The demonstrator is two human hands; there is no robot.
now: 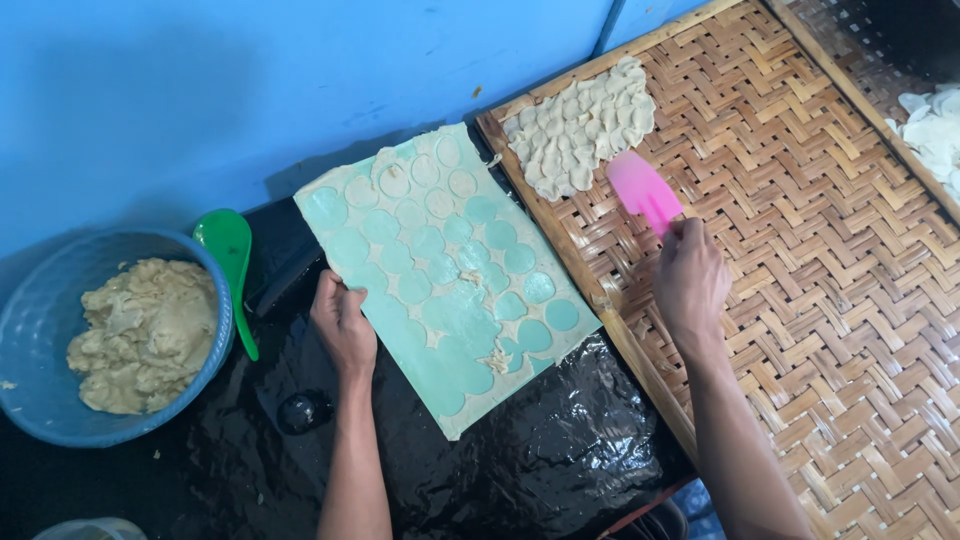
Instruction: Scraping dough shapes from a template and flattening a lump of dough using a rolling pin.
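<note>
Partly cut off at the right edge, a second pile of pale rounds (935, 130) is hard for me to read. At far left, my blue bowl (25, 330) holds lumpy dough (145, 335). My left hand (343, 325) presses flat on the teal mat's (455, 310) edge, gripping nothing. My right hand (690, 280) is closed around a pink scraper (642, 190) over the woven tray (800, 300), beside the cut discs (580, 125).
</note>
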